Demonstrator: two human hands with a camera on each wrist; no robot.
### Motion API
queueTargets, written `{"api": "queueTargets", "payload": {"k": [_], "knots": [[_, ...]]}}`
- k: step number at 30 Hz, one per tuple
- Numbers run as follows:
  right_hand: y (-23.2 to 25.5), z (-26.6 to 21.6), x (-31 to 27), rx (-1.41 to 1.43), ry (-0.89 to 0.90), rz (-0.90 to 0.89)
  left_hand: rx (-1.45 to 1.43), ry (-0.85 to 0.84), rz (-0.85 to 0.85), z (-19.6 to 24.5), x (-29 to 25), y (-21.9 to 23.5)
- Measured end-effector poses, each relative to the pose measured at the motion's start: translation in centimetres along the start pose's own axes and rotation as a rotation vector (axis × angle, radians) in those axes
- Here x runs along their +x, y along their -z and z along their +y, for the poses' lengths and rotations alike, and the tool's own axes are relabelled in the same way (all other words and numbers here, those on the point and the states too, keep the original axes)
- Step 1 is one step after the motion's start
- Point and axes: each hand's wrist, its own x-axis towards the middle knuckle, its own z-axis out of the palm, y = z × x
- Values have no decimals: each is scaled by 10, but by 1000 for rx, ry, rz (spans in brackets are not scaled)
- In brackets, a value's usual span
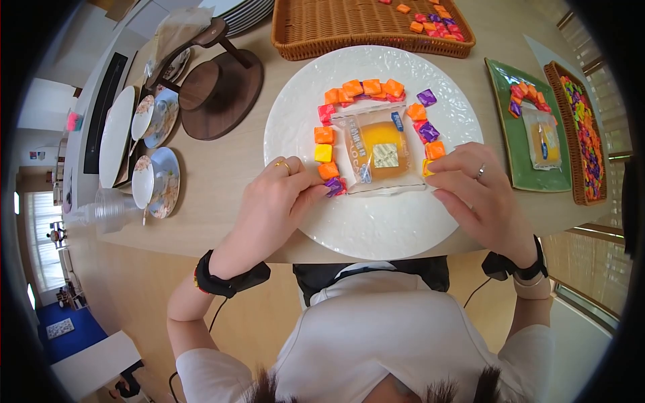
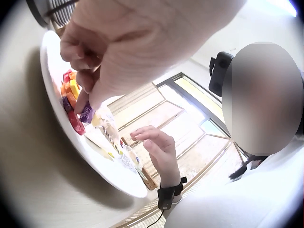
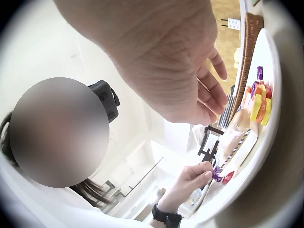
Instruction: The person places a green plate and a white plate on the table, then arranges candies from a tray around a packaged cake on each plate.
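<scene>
A large white plate [image 1: 376, 228] bears a wrapped cake [image 1: 383, 151] in a clear packet. Wrapped candies in orange, pink, purple and yellow form an arch around the packet. At the arch's left end my left hand [image 1: 272, 201] pinches a purple candy [image 2: 87, 114] between thumb and finger, over a red candy [image 2: 76, 123]. My right hand [image 1: 480, 195] hovers by the arch's right end, fingers loosely bent and holding nothing. Close to its fingertips lies a yellow candy [image 1: 426, 168]. One purple candy [image 1: 426, 98] lies outside the arch at the upper right.
Behind the plate stands a wicker tray [image 1: 336, 48] with loose candies. On the right are a green plate [image 1: 537, 178] with a similar packet and candy arch, and a narrow candy basket [image 1: 584, 134]. Cups with saucers [image 1: 164, 181], plastic cups [image 1: 113, 209] and a dark wooden stand [image 1: 225, 101] are left.
</scene>
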Motion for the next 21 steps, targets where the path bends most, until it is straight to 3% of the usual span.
{"api": "queueTargets", "payload": {"k": [11, 13, 14, 16, 21], "knots": [[-9, -17, 2, 86, -2, -46, -50, -14, -81, -1, 15, 6], [-12, -25, 4, 176, 61, -248, -35, -2, -97, -1, 16, 7], [-17, -29, 3, 176, 61, -248, -35, -2, -97, -1, 16, 7], [-36, -34, -6, 261, 16, -412, -89, 19, -125, -3, 16, 7], [-52, -43, 0, 188, -18, -426, -169, 39, -157, -1, 16, 7]]}}
